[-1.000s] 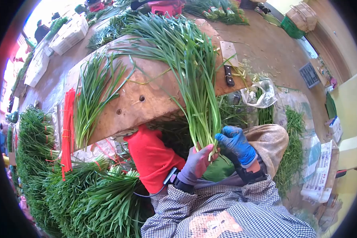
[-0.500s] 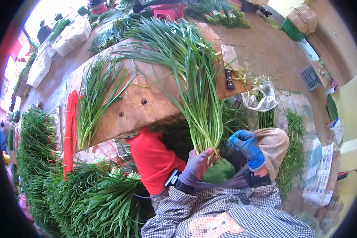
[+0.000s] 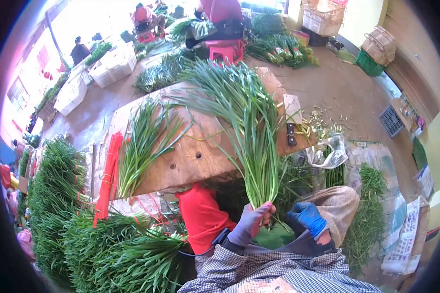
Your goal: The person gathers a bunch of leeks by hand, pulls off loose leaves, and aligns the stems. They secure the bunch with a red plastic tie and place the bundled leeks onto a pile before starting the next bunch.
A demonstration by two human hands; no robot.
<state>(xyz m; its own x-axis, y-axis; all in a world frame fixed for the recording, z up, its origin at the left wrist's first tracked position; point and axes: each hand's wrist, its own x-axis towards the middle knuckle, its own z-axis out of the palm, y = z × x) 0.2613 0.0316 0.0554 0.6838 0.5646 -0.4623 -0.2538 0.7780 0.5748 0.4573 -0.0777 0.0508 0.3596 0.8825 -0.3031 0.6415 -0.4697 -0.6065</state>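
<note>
In the head view, the person's left hand [image 3: 253,222], in a greyish glove, is closed around the pale lower ends of a bundle of long green stalks [image 3: 260,166]. The bundle rises from that fist over the near edge of the wooden board [image 3: 205,163], its leafy tops lying spread across the far side. The right hand [image 3: 309,218], in a blue glove, is just beside the bundle with its fingers curled; whether they pinch anything cannot be told. The stalks look light, fairly firm towards the base and limp at the tips, and would probably slide against one another and bruise or crease under a hard squeeze. The gathered base seems the best hold, with the loose leaves supported by the board. A knife [image 3: 292,110] lies right of the leaves.
</note>
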